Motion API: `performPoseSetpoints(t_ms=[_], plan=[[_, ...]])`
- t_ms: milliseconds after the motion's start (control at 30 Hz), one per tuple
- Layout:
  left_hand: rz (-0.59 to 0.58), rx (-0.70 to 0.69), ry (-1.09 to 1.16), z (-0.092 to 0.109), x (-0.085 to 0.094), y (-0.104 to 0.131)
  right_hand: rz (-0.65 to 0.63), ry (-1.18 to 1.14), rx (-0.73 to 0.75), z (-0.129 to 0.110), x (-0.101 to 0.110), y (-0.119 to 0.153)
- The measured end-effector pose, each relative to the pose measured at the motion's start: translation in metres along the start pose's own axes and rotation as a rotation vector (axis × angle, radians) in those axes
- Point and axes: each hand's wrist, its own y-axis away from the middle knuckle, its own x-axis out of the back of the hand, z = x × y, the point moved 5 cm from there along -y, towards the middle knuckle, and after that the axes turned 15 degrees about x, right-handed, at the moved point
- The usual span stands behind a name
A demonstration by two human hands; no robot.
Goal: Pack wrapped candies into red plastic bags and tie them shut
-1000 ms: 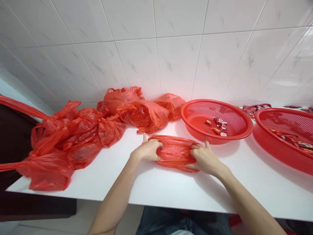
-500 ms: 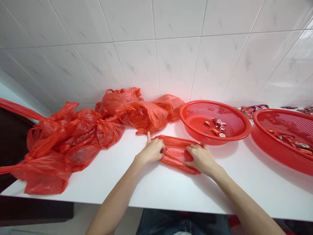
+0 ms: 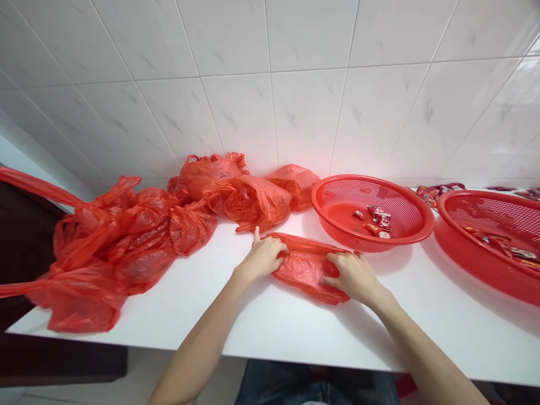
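Observation:
A red plastic bag (image 3: 301,269) lies crumpled on the white table in front of me, stretched sideways between my hands. My left hand (image 3: 265,257) grips its left end with curled fingers, one digit sticking up. At the opposite end, my right hand (image 3: 352,277) is closed on the bag's edge, fingertips and thumb partly sunk in the plastic. Between the hands the bag gapes, showing thin pink-red film. Just beyond the right hand stands a red mesh basket (image 3: 337,232) holding several small red wrapped packets (image 3: 378,216).
Several filled red bags (image 3: 145,264) are heaped on the table's left side, with more red bags (image 3: 253,199) along the tiled wall (image 3: 304,118). A second, larger red basket (image 3: 472,256) with packets stands at the right. More packets (image 3: 434,194) lie behind the baskets.
The bag has spread wider between my hands, its near edge puffing out toward me. Both hands keep their hold, the right one shifting slightly. The view has moved a little.

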Motion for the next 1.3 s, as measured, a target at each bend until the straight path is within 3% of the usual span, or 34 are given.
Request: performPoseSetpoints(t_ms=[133, 300, 400, 533, 700, 867, 1067, 1167, 1300], plan=[[-0.062, 0.081, 0.011, -0.008, -0.006, 0.0, -0.049, 0.016, -0.094, 0.006, 0.001, 0.003], [-0.086, -0.01, 0.037, 0.001, -0.004, 0.004, -0.033, 0.01, -0.101, 0.017, 0.001, 0.005], [-0.003, -0.081, 0.051, 0.009, -0.001, 0.003, 0.052, -0.098, -0.095, 0.025, 0.003, 0.005], [0.176, -0.135, 0.027, 0.023, 0.0, 0.004, 0.187, -0.496, -0.043, 0.037, 0.01, 0.005], [0.208, -0.087, -0.094, 0.038, -0.013, 0.008, 0.324, -0.817, -0.048, 0.056, 0.019, 0.017], [0.22, -0.027, -0.121, 0.04, -0.022, 0.007, 0.503, -1.05, -0.238, 0.078, 0.007, 0.029], [0.229, -0.087, -0.019, 0.04, -0.022, 0.007, 0.876, -1.37, -0.529, 0.096, -0.007, 0.033], [0.259, -0.187, 0.048, 0.045, -0.02, 0.01, 0.911, -1.413, -0.571, 0.1, -0.005, 0.03], [0.362, -0.287, 0.2, 0.047, -0.013, 0.013, 0.837, -1.407, -0.555, 0.105, 0.003, 0.029]])
